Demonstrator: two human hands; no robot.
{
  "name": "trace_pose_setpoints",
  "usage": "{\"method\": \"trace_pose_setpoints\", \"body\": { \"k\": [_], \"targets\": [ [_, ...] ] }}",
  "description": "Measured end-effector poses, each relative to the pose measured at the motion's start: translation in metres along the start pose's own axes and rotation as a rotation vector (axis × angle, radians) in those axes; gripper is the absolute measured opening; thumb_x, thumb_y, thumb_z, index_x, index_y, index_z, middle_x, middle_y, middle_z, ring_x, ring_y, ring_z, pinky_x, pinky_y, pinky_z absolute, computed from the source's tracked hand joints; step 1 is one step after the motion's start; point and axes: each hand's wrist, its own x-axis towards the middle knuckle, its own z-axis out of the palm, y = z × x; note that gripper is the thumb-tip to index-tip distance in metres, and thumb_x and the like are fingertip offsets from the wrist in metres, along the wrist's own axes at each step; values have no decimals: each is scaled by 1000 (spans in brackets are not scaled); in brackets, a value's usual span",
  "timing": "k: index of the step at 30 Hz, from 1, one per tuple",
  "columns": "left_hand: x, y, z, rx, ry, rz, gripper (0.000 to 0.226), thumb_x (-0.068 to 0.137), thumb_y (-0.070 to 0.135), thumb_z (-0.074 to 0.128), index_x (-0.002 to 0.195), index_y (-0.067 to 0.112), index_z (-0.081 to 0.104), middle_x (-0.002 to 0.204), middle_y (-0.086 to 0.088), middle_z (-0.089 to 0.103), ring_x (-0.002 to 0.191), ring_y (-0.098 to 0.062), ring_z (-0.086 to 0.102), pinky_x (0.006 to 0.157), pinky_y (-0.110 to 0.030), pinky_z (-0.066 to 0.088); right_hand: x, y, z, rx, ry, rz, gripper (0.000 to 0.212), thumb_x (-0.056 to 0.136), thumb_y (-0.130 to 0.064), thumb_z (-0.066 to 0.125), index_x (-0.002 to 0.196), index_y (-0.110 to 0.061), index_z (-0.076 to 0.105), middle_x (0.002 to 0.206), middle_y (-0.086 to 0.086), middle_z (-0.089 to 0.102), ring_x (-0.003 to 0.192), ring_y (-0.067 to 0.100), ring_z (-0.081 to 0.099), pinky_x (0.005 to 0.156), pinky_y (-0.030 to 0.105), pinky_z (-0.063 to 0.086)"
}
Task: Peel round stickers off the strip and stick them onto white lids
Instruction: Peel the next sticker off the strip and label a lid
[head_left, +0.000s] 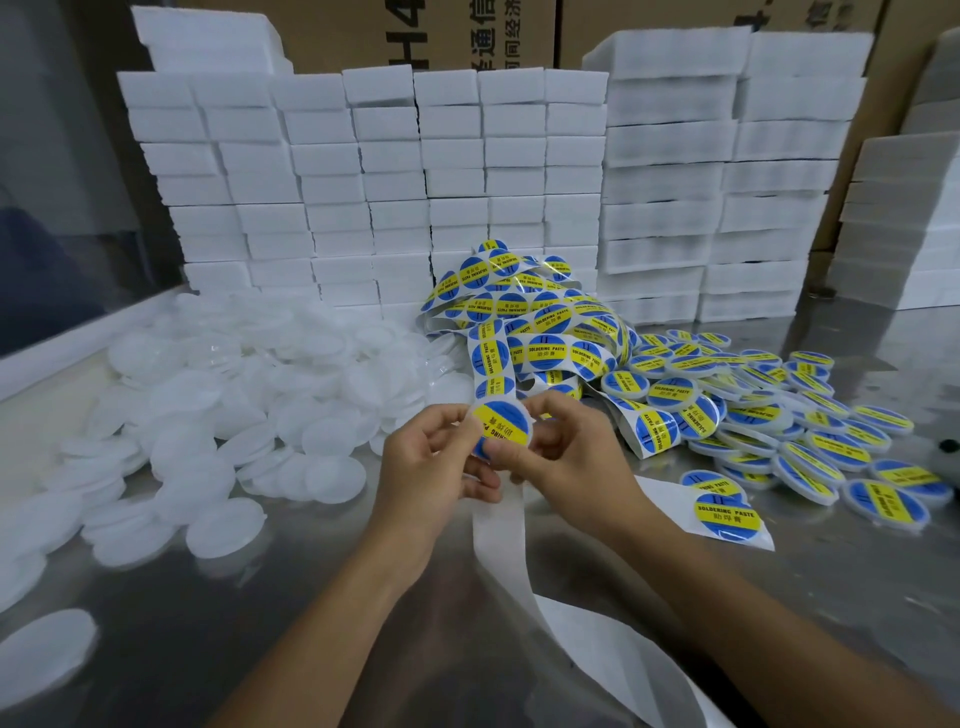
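Left hand (434, 457), right hand (563, 447) pinch stickered lid (501, 423), apparently; strip (498, 514) dangles.

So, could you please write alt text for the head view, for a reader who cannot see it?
Two hands, left and right, hold a white lid bearing a blue and yellow sticker, with the strip rising behind it. Plain lids are heaped to the left, stickered lids to the right, on a metal table before stacked white blocks.
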Motion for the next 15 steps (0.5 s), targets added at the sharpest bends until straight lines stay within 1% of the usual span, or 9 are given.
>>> {"method": "trace_pose_setpoints", "body": {
  "k": [1,2,3,5,8,9,11,13,15],
  "targets": [
    [0,0,1,4,11,13,12,94,15,61,92,5,65,62,-10,65,45,-18,58,46,-28,52,0,-2,0,31,-8,0,14,82,-16,77,88,-9,66,69,11,72,54,14,65,53,21,49],
    [-1,-1,1,4,18,20,15,93,19,63,90,5,66,61,-11,66,44,-18,58,46,-28,52,-1,-3,0,47,-13,2,14,84,-20,74,83,-8,67,68,8,72,53,13,66,51,19,48],
    [0,-1,0,1,19,22,16,92,20,63,91,5,67,61,-11,66,44,-18,58,45,-27,52,0,-4,-1,48,-12,10,21,85,-27,70,82,-6,68,66,7,72,52,13,66,48,19,47],
    [1,-2,-1,-6,13,11,17,91,18,64,97,4,70,62,-12,67,45,-17,60,47,-27,53,1,-4,-3,35,-10,30,34,90,-34,62,86,-1,70,66,7,73,51,14,66,46,21,47],
    [1,-3,-1,11,-10,-14,20,92,11,62,110,4,68,67,-12,70,49,-16,63,50,-27,55,1,0,-5,-7,25,32,34,99,-27,53,90,0,71,66,6,72,52,16,66,48,28,50],
    [1,-4,0,14,-14,-19,21,93,9,61,112,5,68,68,-11,70,50,-16,64,51,-27,56,1,0,-5,-46,43,17,30,99,-25,53,91,-3,72,67,6,72,53,14,66,50,29,51],
    [1,-4,0,30,10,-13,20,93,8,62,111,10,68,65,-9,69,49,-16,63,52,-29,57,1,2,-7,-120,94,-36,12,95,-22,63,103,-19,71,78,-2,71,61,6,65,56,22,51],
    [3,-5,-3,53,63,-3,15,92,10,63,105,13,69,59,-6,67,47,-14,61,51,-29,56,0,2,-8,-222,108,-101,42,85,-21,77,122,-31,61,97,-9,66,74,4,64,61,18,51],
    [5,-5,-5,57,92,6,9,91,11,65,97,10,72,57,-9,65,45,-13,57,48,-26,53,-1,2,-10,-385,59,-217,60,75,-26,85,129,-27,60,112,-8,62,89,5,62,66,20,52]
  ]
}}
